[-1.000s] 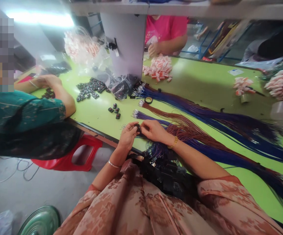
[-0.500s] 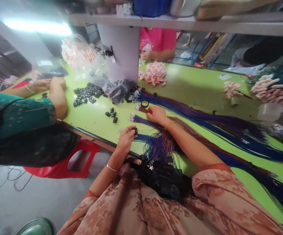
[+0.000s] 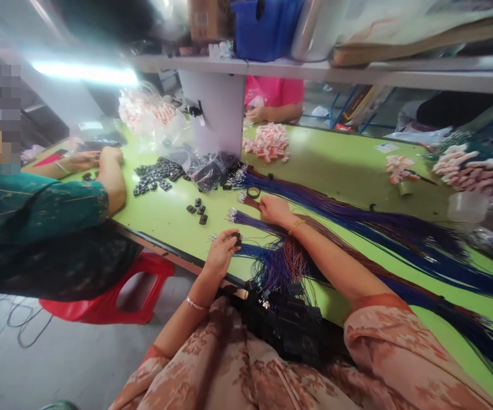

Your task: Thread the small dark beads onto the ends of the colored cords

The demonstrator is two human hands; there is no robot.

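Note:
My left hand (image 3: 220,255) is closed on a small black connector housing (image 3: 238,240), pinched between thumb and fingers near the table's front edge. Thin wires run from that housing. Just beyond, my right hand (image 3: 274,209) is closed over the brown wires (image 3: 251,203), close to their silvery terminal ends; its fingertips are partly hidden. A roll of tape (image 3: 253,192) lies beside it. Between my hands are purple wires (image 3: 246,218) with bare metal terminals. Blue wires (image 3: 250,250) lie below them. Black connectors with wires (image 3: 291,319) are heaped on my lap.
Several loose black housings (image 3: 197,209) lie left of my hands, with a larger pile (image 3: 159,173) behind. Pink-and-white connectors (image 3: 267,141) sit farther back. A co-worker's arm (image 3: 112,179) rests at the left, above a red stool (image 3: 144,290). A shelf (image 3: 272,67) spans overhead.
The camera view has tilted upward, so the scene sits lower in the picture. Both hands keep nearly the same places, the left on the connector housing, the right at the brown wires.

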